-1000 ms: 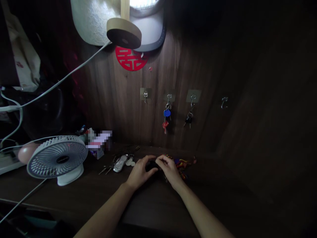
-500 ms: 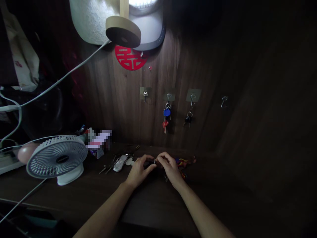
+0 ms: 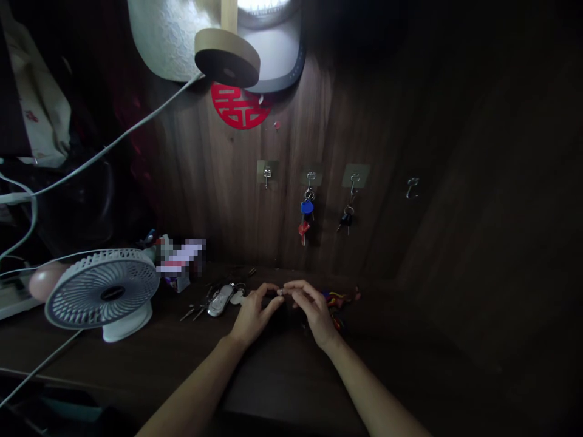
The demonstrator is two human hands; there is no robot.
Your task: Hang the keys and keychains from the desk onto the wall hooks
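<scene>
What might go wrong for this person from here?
The small metal ring between the left hand and right hand looks easy to drop, and it could be hard to spot on the dim, dark wooden desk. The colourful cords near the right hand might snag it.

Fan point(image 3: 102, 296) L of keys point(image 3: 220, 301) on desk point(image 3: 68, 358), wall hooks point(image 3: 351, 179) behind.
</scene>
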